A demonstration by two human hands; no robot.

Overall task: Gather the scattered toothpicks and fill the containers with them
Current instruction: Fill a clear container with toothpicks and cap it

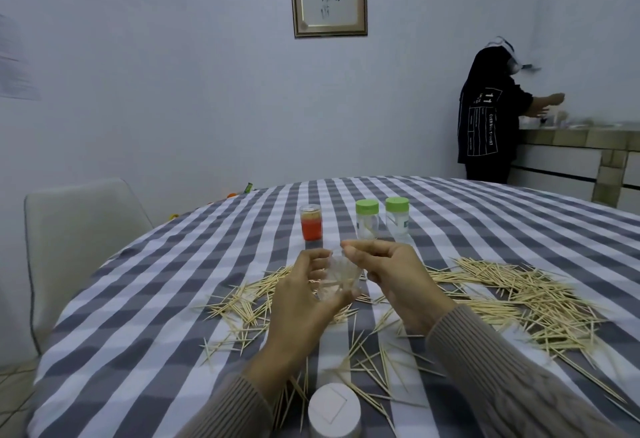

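Observation:
My left hand (304,302) grips a small clear container (337,278) tilted above the table, with a few toothpicks inside. My right hand (391,275) is just right of it, fingertips pinched together at the container's rim; whether they hold toothpicks I cannot tell. Scattered toothpicks (526,302) lie in a thick pile to the right, and more spread left and in front of my hands. Behind stand a red-filled jar (311,223) and two green-lidded clear jars (367,219) (397,217). A white-capped container (334,410) stands at the near edge.
The round table has a grey-and-white checked cloth (145,299). A pale chair (83,229) stands at the left. A person in dark clothes (488,115) works at a counter (581,136) at the back right.

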